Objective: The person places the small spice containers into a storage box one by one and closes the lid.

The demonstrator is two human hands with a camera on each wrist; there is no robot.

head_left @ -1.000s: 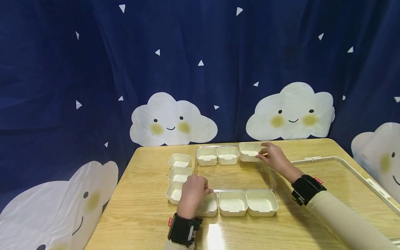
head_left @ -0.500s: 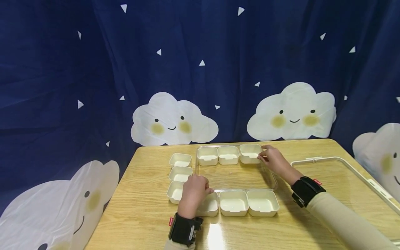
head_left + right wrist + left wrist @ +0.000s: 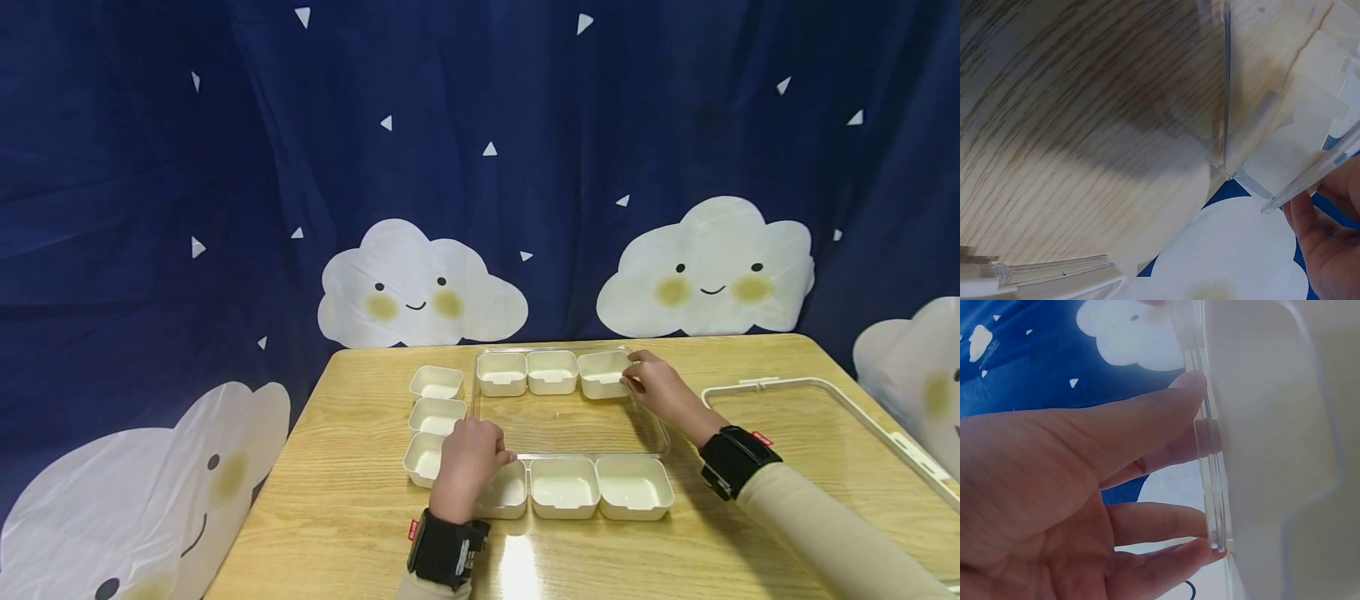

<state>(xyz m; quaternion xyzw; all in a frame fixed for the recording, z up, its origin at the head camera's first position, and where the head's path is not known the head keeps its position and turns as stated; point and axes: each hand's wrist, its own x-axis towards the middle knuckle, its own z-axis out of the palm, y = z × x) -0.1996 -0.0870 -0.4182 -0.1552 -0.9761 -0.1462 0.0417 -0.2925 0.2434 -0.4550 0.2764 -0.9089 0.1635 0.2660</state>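
Observation:
A clear rectangular plastic box (image 3: 562, 427) lies on the table. My left hand (image 3: 468, 462) is at its near left corner; in the left wrist view the thumb and fingers pinch the clear wall (image 3: 1210, 462). At the box's back right corner, my right hand (image 3: 660, 387) pinches the right side of a small white bin (image 3: 602, 379). Two matching bins, one at the left (image 3: 502, 375) and one in the middle (image 3: 552, 372), stand beside it along the back wall. The right wrist view shows the right fingers (image 3: 1310, 228) partly behind the clear wall.
Three white bins (image 3: 437, 415) stand in a column left of the box. Three more (image 3: 564, 489) line its front edge, the leftmost partly behind my left hand. A white-rimmed clear lid (image 3: 798, 382) lies on the right of the table (image 3: 330, 467). A blue curtain (image 3: 480, 100) hangs behind.
The white bin in my right hand has come down, level with its two neighbours in the clear box. My left hand keeps its hold on the box, and the head view has shifted slightly.

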